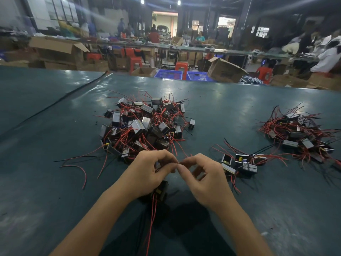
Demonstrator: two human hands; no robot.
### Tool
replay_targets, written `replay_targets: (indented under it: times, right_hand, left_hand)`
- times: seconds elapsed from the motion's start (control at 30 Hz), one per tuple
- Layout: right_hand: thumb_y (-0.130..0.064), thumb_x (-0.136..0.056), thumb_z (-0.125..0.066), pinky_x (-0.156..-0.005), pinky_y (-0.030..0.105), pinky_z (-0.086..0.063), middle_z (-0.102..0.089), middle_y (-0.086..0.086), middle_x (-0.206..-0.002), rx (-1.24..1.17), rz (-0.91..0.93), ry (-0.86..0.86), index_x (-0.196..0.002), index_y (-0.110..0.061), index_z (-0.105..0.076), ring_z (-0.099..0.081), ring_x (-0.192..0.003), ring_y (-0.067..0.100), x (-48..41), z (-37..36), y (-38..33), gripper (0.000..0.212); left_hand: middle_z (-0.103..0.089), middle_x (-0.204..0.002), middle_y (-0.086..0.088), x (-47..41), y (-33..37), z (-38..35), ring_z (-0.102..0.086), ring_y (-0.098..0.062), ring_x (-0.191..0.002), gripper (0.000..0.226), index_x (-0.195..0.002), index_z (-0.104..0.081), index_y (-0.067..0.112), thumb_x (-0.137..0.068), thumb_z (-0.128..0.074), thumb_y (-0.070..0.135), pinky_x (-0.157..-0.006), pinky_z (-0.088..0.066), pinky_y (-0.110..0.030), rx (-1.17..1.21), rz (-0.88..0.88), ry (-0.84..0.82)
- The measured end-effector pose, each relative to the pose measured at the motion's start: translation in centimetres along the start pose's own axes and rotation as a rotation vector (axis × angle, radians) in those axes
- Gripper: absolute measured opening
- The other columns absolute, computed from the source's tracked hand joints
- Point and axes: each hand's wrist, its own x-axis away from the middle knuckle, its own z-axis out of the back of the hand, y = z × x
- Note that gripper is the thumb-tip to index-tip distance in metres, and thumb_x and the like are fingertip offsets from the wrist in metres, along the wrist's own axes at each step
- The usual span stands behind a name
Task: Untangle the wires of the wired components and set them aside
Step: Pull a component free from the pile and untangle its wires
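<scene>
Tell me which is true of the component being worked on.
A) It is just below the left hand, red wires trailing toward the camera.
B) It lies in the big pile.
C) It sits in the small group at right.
A: the black component shows under the left hand, red wires running down.

The hall is dimly lit by ceiling lamps [178, 2] and a bright doorway [164, 21]; glare is thrown on the table [55, 135], edges are bent and smeared, and the background is blurred
</scene>
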Motion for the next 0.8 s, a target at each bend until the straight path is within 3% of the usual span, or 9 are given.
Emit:
replay_targets:
  times: [0.1,0.13,0.23,0.3,0.37,0.53,0.63,0.73,0.8]
  right_hand:
    - [-0.016,-0.089,-0.067,-0.047,0.032,-0.045,-0.063,0.004,-0.059,-0.117,-0.246,-0.04,-0.068,-0.016,-0.069,-0.055,-0.051,0.022,0.0,-0.4,-0.7,0.02]
    - [-0.01,-0.089,-0.065,-0.044,0.031,-0.043,-0.06,0.006,-0.055,-0.21,-0.38,-0.036,-0.063,-0.014,-0.067,-0.052,-0.049,0.025,-0.2,-0.5,-1.0,0.026]
    - [-0.01,-0.088,-0.059,-0.043,0.021,-0.033,-0.051,0.002,-0.054,-0.603,-0.843,-0.082,-0.058,-0.013,-0.064,-0.044,-0.045,0.012,-0.7,-0.3,-2.0,0.03]
    - [-0.017,-0.087,-0.06,-0.046,0.021,-0.03,-0.051,-0.001,-0.057,-0.753,-0.984,-0.134,-0.063,-0.014,-0.064,-0.043,-0.044,0.009,-0.7,0.0,-2.2,0.025]
    - [-0.02,-0.089,-0.065,-0.045,0.021,-0.035,-0.058,-0.003,-0.059,-0.718,-0.913,-0.118,-0.068,-0.014,-0.068,-0.047,-0.044,0.008,-0.6,-0.1,-2.1,0.022]
    - [-0.021,-0.086,-0.073,-0.052,0.028,-0.051,-0.068,-0.004,-0.07,-0.2,-0.265,0.102,-0.077,-0.024,-0.069,-0.061,-0.056,0.017,-0.1,-0.8,-1.2,0.01]
    - [-0.018,-0.087,-0.073,-0.057,0.024,-0.05,-0.064,-0.012,-0.083,-0.004,0.023,0.139,-0.089,-0.022,-0.071,-0.06,-0.065,0.012,0.2,-0.9,-0.5,0.005]
    - [-0.019,-0.089,-0.07,-0.054,0.025,-0.049,-0.062,-0.009,-0.086,0.136,0.13,0.159,-0.097,-0.014,-0.074,-0.057,-0.063,0.009,0.4,-1.0,-0.1,0.011]
    - [-0.017,-0.089,-0.07,-0.054,0.023,-0.048,-0.061,-0.008,-0.083,0.107,0.132,0.126,-0.095,-0.012,-0.074,-0.056,-0.063,0.009,0.2,-0.9,-0.1,0.009]
  left_hand:
    - [-0.069,-0.082,0.011,0.1,-0.1,-0.3,-0.064,-0.005,-0.079,0.006,-0.094,-0.071,0.019,-0.088,-0.07,0.019,-0.074,-0.054,-0.031,-0.103,-0.027,-0.021]
    - [-0.069,-0.083,0.01,0.2,0.0,-0.4,-0.063,-0.007,-0.08,0.008,-0.094,-0.072,0.019,-0.088,-0.068,0.023,-0.075,-0.053,-0.035,-0.135,-0.041,-0.02]
    - [-0.069,-0.084,0.008,0.2,0.4,-0.6,-0.063,-0.011,-0.081,0.015,-0.094,-0.072,0.018,-0.087,-0.064,0.029,-0.075,-0.052,-0.038,-0.151,-0.078,-0.007]
    - [-0.07,-0.084,0.009,0.1,0.3,-0.5,-0.064,-0.009,-0.08,0.012,-0.093,-0.071,0.017,-0.087,-0.066,0.026,-0.074,-0.053,-0.037,-0.129,-0.087,0.011]
    - [-0.07,-0.082,0.009,0.1,0.2,-0.5,-0.064,-0.007,-0.079,0.007,-0.093,-0.071,0.015,-0.087,-0.068,0.019,-0.073,-0.053,-0.035,-0.099,-0.075,0.036]
    - [-0.069,-0.077,0.013,0.0,-0.2,-0.5,-0.066,-0.005,-0.075,0.005,-0.092,-0.071,0.016,-0.088,-0.068,0.015,-0.068,-0.053,-0.023,-0.024,-0.039,0.079]
    - [-0.068,-0.077,0.015,-0.1,-0.2,-0.5,-0.066,-0.004,-0.074,0.005,-0.09,-0.07,0.021,-0.087,-0.066,0.019,-0.067,-0.048,-0.014,0.009,-0.022,0.101]
    - [-0.069,-0.078,0.015,-0.1,-0.4,-0.5,-0.065,-0.006,-0.073,0.008,-0.091,-0.069,0.024,-0.089,-0.067,0.016,-0.066,-0.046,-0.013,0.028,0.011,0.085]
    - [-0.069,-0.079,0.014,0.0,-0.5,-0.5,-0.065,-0.006,-0.073,0.01,-0.091,-0.069,0.023,-0.089,-0.068,0.013,-0.065,-0.046,-0.013,0.026,0.014,0.07]
